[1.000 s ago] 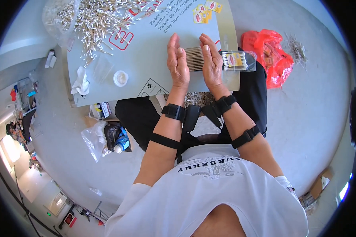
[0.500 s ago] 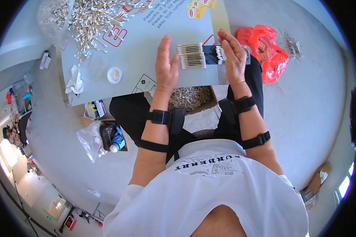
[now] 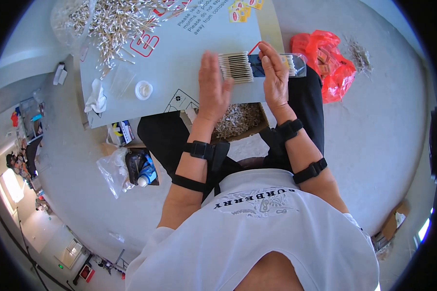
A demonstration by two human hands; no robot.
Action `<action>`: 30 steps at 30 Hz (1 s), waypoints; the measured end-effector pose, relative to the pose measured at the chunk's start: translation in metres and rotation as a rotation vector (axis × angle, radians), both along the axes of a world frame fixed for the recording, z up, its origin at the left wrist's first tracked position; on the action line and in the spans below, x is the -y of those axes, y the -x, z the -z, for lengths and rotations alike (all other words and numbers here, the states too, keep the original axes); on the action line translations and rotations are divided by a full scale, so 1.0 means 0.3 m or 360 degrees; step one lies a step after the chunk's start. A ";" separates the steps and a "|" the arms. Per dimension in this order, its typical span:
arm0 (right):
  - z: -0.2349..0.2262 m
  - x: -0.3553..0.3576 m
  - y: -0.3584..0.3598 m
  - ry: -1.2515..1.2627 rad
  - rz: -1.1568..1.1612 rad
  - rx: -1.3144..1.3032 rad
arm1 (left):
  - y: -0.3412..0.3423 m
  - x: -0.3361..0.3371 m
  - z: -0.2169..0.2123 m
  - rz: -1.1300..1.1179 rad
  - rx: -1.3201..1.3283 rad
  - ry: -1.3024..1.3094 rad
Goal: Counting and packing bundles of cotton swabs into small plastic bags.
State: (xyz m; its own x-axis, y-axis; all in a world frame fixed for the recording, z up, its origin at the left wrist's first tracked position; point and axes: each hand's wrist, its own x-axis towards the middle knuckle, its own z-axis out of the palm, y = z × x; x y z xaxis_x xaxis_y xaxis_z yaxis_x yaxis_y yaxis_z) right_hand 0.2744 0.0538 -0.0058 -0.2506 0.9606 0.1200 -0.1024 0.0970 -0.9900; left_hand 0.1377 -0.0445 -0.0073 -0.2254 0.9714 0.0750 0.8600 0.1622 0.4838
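Place: you sit in a packing workshop | bare grey floor | cotton swab heap at 11 o'clock | carton worktop

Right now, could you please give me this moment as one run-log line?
left hand: flat against cotton swab bundle | right hand: holding clear packet at bundle's other end | surface: grey board | loose swabs: far left

Your work surface is a pale grey board laid across your lap. On it: a loose heap of cotton swabs at the far left, a crumpled white tissue, a small white cap, and a neat row of swabs near the right edge.
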 end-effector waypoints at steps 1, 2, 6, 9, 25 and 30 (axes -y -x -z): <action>0.004 0.001 0.006 0.0029 0.0046 -0.0057 | 0.001 -0.011 -0.003 -0.0146 0.0538 -0.0321; 0.011 -0.003 0.015 0.0028 0.0053 -0.0054 | -0.001 -0.026 -0.005 -0.0293 0.1079 -0.0641; 0.041 -0.010 0.064 -0.0080 0.0114 0.0016 | -0.005 -0.105 0.023 -0.0372 0.1500 -0.0797; 0.045 0.017 0.123 -0.0159 0.0049 0.0226 | 0.007 -0.102 0.042 -0.0508 0.1682 -0.0955; 0.116 -0.050 0.042 -0.0385 -0.0050 0.0608 | -0.105 -0.164 0.059 -0.0435 0.1014 -0.0612; 0.189 -0.085 0.070 -0.0500 -0.0063 0.0507 | -0.128 -0.181 0.054 -0.0458 0.1059 -0.0746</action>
State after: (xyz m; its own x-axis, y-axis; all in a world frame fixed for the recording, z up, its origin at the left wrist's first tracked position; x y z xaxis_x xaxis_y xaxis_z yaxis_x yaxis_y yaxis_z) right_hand 0.2535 0.0792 -0.0623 -0.3584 0.8787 0.3154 0.1932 0.4003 -0.8958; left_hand 0.1761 0.0099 -0.0236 -0.5971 0.7717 0.2188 0.3303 -0.0121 0.9438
